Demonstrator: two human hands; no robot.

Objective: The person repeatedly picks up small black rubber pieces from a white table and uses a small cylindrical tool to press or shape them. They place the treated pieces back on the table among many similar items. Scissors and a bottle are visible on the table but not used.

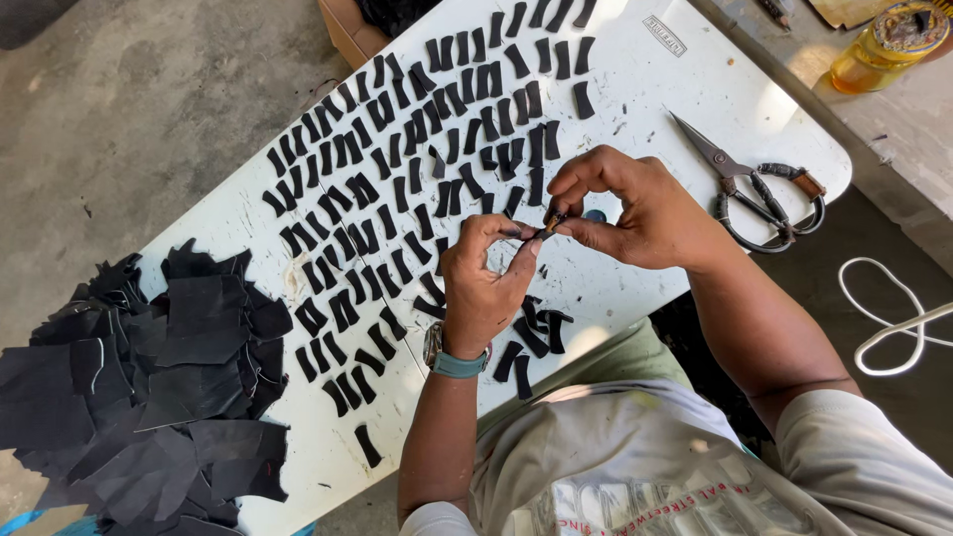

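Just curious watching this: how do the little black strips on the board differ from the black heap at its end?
The small strips are narrow, alike in shape and laid singly in rows; the heap of scraps holds larger, irregular pieces, overlapping loosely. Both are black sheet material on the white board.

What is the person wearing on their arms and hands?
Both hands are bare, with no gloves or rings that I can see. The left hand has a wristwatch with a teal band around the wrist. The right hand has nothing on its wrist. Both forearms are uncovered, and the short sleeves of a light grey printed T-shirt end near the shoulders.
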